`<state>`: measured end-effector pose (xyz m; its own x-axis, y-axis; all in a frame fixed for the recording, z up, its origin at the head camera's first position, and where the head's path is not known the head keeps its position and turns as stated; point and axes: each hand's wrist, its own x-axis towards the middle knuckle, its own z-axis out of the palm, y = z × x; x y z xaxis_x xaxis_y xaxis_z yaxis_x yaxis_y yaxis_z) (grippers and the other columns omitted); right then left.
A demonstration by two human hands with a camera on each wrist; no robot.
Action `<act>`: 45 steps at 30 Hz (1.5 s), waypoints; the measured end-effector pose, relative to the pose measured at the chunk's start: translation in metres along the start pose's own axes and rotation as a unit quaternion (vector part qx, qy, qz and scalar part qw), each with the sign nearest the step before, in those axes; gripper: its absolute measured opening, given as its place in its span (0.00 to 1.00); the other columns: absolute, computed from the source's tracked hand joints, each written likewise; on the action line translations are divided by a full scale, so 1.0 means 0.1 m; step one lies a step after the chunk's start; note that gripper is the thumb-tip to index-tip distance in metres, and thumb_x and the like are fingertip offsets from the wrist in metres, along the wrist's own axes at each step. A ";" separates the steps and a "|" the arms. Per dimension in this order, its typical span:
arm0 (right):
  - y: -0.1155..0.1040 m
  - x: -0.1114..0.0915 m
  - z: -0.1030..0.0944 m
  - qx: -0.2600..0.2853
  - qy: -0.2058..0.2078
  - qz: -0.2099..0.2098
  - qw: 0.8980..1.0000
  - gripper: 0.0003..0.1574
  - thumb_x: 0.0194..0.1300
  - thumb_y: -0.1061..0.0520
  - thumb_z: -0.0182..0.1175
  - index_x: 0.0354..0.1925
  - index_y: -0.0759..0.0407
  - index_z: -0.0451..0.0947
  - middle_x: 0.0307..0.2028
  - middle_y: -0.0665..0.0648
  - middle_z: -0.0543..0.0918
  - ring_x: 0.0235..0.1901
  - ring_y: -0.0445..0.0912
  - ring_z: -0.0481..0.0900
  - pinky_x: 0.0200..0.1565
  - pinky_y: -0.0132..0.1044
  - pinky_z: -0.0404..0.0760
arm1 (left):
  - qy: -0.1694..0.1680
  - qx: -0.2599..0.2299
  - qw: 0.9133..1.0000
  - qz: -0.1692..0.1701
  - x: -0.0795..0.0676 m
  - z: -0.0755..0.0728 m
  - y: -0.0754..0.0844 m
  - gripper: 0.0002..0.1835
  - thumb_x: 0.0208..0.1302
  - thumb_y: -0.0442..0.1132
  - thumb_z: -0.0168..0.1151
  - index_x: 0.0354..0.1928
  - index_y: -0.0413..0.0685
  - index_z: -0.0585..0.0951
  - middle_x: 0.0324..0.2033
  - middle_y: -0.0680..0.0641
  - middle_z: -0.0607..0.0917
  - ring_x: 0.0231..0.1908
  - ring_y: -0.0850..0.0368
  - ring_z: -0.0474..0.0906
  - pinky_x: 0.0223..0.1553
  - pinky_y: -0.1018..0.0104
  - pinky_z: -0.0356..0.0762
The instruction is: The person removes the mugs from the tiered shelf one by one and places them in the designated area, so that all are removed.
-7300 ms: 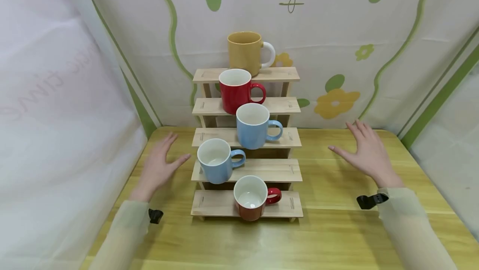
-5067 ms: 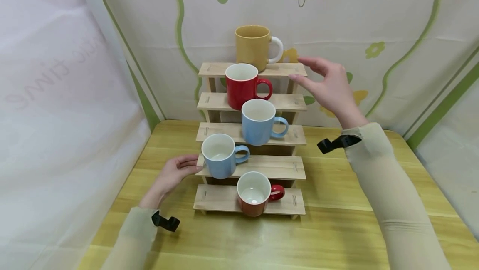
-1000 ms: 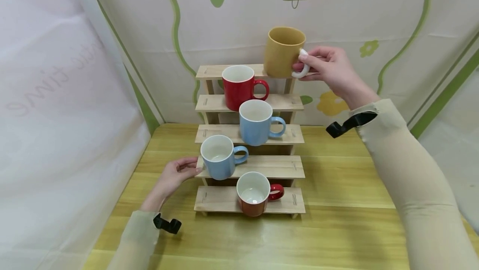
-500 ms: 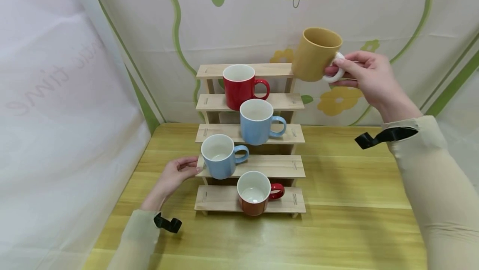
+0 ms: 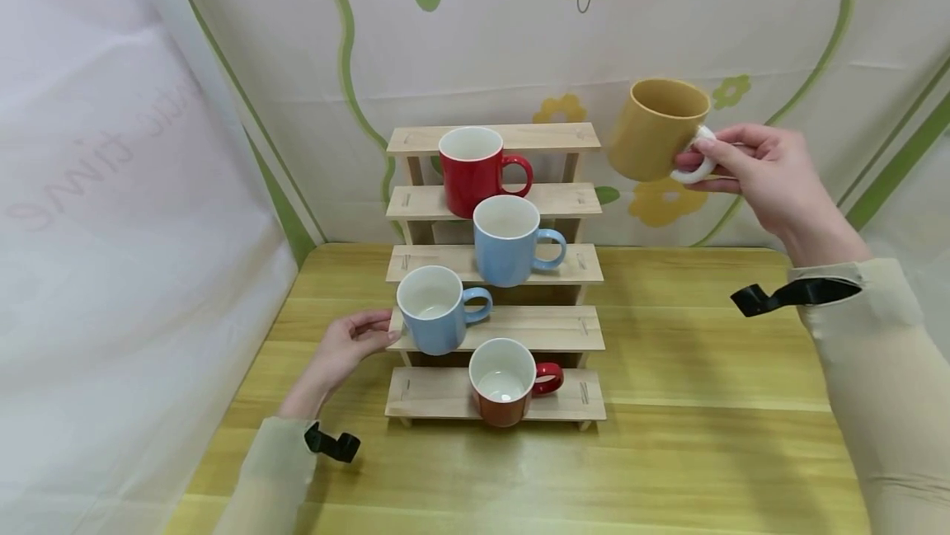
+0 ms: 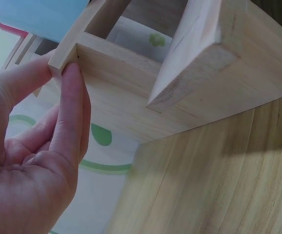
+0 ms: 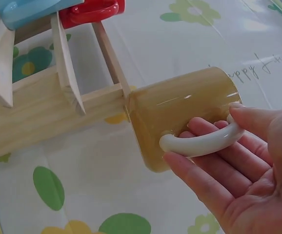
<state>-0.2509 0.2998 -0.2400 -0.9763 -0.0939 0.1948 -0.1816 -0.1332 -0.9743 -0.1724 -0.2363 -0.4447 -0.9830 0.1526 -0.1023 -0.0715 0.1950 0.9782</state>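
Observation:
My right hand (image 5: 764, 168) grips the white handle of a yellow mug (image 5: 656, 131), held tilted in the air to the right of the wooden stepped rack (image 5: 519, 329). In the right wrist view, fingers pass through the handle (image 7: 199, 145) and the thumb presses its top end. My left hand (image 5: 345, 354) pinches the left end of the rack's second step from the bottom, thumb above and fingers below, as the left wrist view shows. Close beside it stands a light blue mug (image 5: 433, 312). Above that sit another light blue mug (image 5: 507, 242) and a red mug (image 5: 471, 172).
A mug with a red handle (image 5: 503, 382) stands on the bottom step. The rack rests on a wood-grain table (image 5: 690, 387). Behind it hangs a white cloth (image 5: 519, 32) with flower prints, and another white cloth (image 5: 134, 255) hangs along the left side.
The right hand has taken the yellow mug by its handle off the top step and carried it right, then slightly down. The left hand moved onto the rack's edge earlier and stays there.

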 end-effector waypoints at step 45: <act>1.71 -0.36 -0.25 -0.095 0.110 0.016 0.989 0.22 0.73 0.58 0.63 0.50 0.80 0.74 0.38 0.55 0.90 0.40 0.44 0.88 0.41 0.38 0.87 | 0.005 0.009 1.000 0.006 0.01 -0.01 -0.04 0.28 0.67 0.35 0.70 0.64 0.29 0.74 0.53 0.35 0.81 0.49 0.55 0.82 0.49 0.65 0.84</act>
<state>-0.2501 0.3047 -0.4167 -0.9800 0.1250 0.1549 -0.1488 0.0568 -0.9872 -0.1737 -0.2373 -0.4483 -0.9853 0.1457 -0.0897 -0.0578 0.2101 0.9760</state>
